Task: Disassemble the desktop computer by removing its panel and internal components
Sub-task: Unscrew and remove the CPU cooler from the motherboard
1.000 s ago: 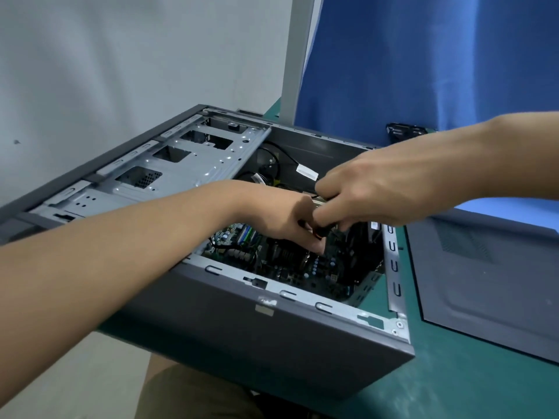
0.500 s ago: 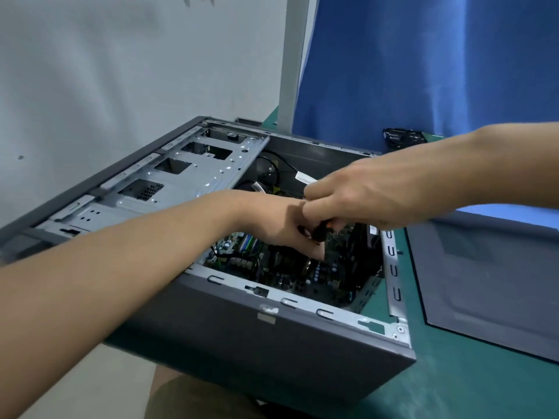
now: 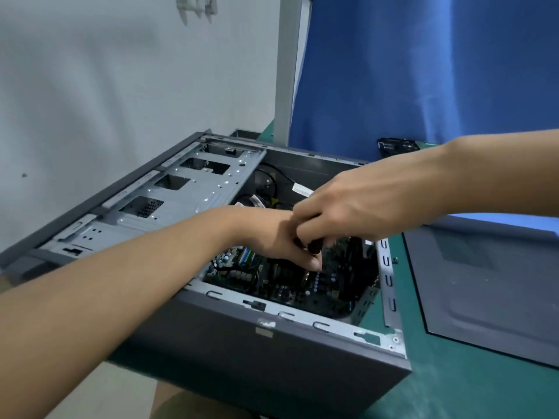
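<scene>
The grey desktop case (image 3: pixel 272 367) lies on its side on the green table, open on top. Inside, the motherboard (image 3: pixel 290 285) shows with dark components and wires. My right hand (image 3: pixel 357 213) reaches in from the right and grips a black handle (image 3: pixel 314 245), apparently a screwdriver, pointing down into the case. My left hand (image 3: pixel 281 237) comes in from the left, its fingers curled down by the tool's tip over the board; what they pinch is hidden. The removed side panel (image 3: pixel 490 285) lies flat to the right of the case.
A metal drive cage (image 3: pixel 187 195) covers the case's left half. A black part (image 3: pixel 396 145) lies on the green table (image 3: pixel 453 388) behind the case by a blue curtain (image 3: pixel 423 71). A white post (image 3: pixel 287 71) stands behind. The case overhangs the table's near edge.
The camera has tilted upward, so the case sits lower in view. Both hands stay together over the motherboard; the right hand's black handle shows a bit more below its fingers.
</scene>
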